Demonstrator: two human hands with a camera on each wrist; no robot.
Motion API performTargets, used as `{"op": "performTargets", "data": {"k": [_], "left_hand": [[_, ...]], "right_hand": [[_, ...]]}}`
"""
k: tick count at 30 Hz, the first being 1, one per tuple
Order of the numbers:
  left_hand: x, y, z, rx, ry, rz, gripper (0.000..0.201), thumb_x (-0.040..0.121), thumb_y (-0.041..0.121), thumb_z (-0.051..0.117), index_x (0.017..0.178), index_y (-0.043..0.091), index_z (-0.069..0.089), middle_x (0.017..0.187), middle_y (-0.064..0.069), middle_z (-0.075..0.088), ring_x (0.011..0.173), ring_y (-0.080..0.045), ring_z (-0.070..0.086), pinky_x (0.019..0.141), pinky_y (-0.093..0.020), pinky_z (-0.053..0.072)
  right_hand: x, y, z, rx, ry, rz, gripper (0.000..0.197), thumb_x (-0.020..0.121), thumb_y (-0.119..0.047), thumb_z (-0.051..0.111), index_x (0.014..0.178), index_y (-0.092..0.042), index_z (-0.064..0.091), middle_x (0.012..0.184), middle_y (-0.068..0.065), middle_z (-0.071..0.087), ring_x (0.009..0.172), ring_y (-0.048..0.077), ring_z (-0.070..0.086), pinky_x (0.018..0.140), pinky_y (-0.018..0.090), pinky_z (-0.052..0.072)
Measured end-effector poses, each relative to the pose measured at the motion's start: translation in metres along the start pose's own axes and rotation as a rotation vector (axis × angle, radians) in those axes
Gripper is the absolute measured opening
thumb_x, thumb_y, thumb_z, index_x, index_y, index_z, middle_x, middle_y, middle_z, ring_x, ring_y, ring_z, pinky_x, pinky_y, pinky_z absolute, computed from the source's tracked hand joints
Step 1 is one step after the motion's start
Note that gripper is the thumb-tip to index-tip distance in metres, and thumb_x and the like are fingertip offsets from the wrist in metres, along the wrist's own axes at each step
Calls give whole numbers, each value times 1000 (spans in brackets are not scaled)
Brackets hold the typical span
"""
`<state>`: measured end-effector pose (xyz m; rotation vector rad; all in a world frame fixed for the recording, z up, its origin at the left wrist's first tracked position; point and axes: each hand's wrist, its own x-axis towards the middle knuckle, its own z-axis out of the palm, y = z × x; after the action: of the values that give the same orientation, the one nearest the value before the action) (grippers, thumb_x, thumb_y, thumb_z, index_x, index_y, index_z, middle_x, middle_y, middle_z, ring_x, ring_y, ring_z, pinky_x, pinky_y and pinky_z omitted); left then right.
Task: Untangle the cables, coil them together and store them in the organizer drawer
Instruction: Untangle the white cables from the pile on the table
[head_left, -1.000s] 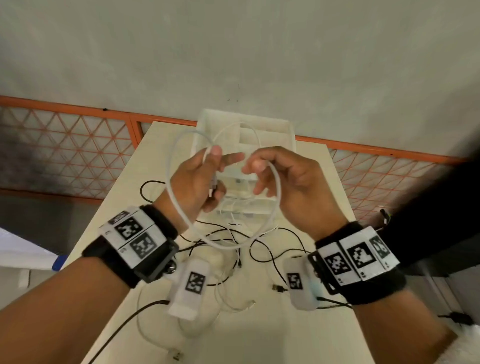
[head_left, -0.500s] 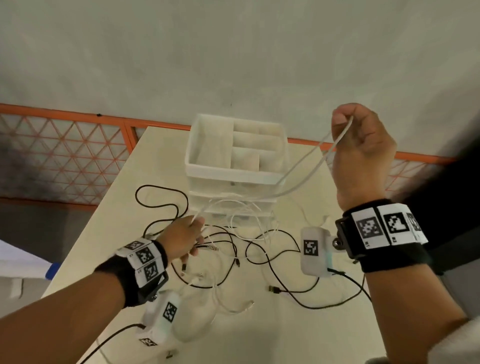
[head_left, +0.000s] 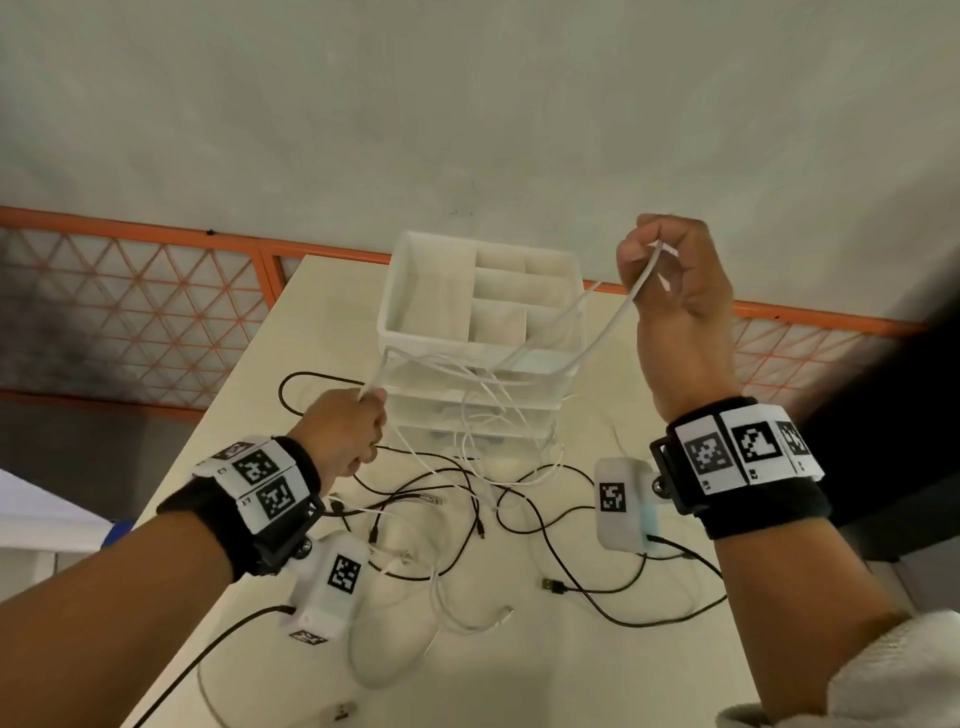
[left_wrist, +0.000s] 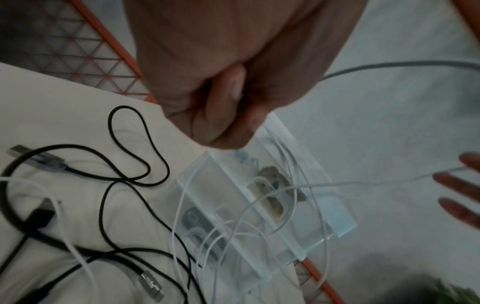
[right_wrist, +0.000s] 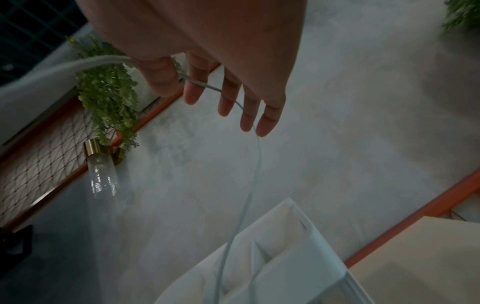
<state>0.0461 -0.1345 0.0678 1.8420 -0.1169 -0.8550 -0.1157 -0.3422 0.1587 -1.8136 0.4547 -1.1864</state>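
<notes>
Right hand (head_left: 680, 312) raised above the table (head_left: 649, 675), thumb and forefinger pinched on a white cable (head_left: 608, 332); other fingers (right_wrist: 226, 96) only loosely extended, cable running behind them in the right wrist view. Left hand (head_left: 340, 436) lower, just in front of the organizer (head_left: 395, 291), curled tight into a fist around the same white cable (fist plainly closed in the left wrist view). Cable strung between the two hands, sagging across the front of the organizer's white top tray and looping down past its clear drawers (head_left: 478, 415). Drawers all apparently closed, though hard to tell through the clear plastic. Rest of the tangle still on the table in front of the organizer: black cables (head_left: 571, 566) crossing thinner white cables (head_left: 447, 608), several plugs lying loose, one black loop (head_left: 291, 389) off to the left of the organizer. Organizer at the far edge of the table, against an orange-framed mesh railing (head_left: 130, 312). Green plant (right_wrist: 109, 92) and a gold-capped glass fitting (right_wrist: 100, 168) visible only in the right wrist view.
</notes>
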Motion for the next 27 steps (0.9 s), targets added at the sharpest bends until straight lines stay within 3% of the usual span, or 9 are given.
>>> {"op": "performTargets", "data": {"k": [3,5,8,11,14,19,22,25,27], "left_hand": [[1,12,-10,-253,108,24,29,101,28,43,73,19,46,53,5,37,31,-7,27,32,-15,19],[-2,22,-16,-334,161,83,32,103,30,42,74,18,46,55,5,38,31,-6,28,32,-14,20],[-6,27,-20,-314,159,159,33,104,32,42,75,17,47,58,3,36,33,-6,28,31,-13,20],[-10,23,-14,-208,101,162,32,104,32,43,79,14,51,56,2,34,34,-7,26,31,-14,19],[-12,15,-3,-127,62,149,31,104,30,43,81,11,53,48,5,34,33,-8,26,31,-15,18],[-10,5,-4,-173,143,97,29,103,26,42,81,11,53,52,2,36,31,-7,28,32,-14,19],[-5,9,-20,-400,255,93,25,101,23,39,79,18,50,58,4,38,31,-5,33,31,-12,24],[-7,17,-31,-440,314,145,25,100,19,39,78,21,49,63,2,40,38,-7,34,33,-12,24],[-11,19,-31,-429,268,151,23,101,18,41,80,18,49,60,1,38,37,-8,30,33,-13,21]], "right_hand": [[0,24,-7,-119,99,135,13,92,-35,61,102,-27,62,101,-12,69,95,10,66,92,36,55],[-7,53,-15,-256,164,344,25,90,-47,58,106,-28,62,102,-5,72,97,20,70,92,49,57],[-26,79,-24,-454,115,594,46,93,-57,54,117,-18,62,105,3,71,99,27,67,94,49,55],[-27,81,-26,-450,125,505,28,101,-45,50,108,-22,64,95,-1,72,89,26,70,86,45,58],[-16,64,-26,-282,166,401,16,103,-29,48,111,-26,62,81,-2,70,60,16,64,58,31,53],[-15,47,-32,-94,152,362,29,104,-22,44,82,-20,63,57,-8,56,46,14,53,54,31,45],[-20,59,-40,-350,84,460,48,102,-44,41,72,-11,54,61,6,59,55,27,60,62,42,50],[-25,72,-46,-670,100,549,49,102,-47,33,83,-8,57,81,11,66,80,36,63,73,42,49],[-25,74,-42,-636,125,543,43,101,-44,33,98,-13,61,92,9,69,88,34,64,75,39,46]]}}
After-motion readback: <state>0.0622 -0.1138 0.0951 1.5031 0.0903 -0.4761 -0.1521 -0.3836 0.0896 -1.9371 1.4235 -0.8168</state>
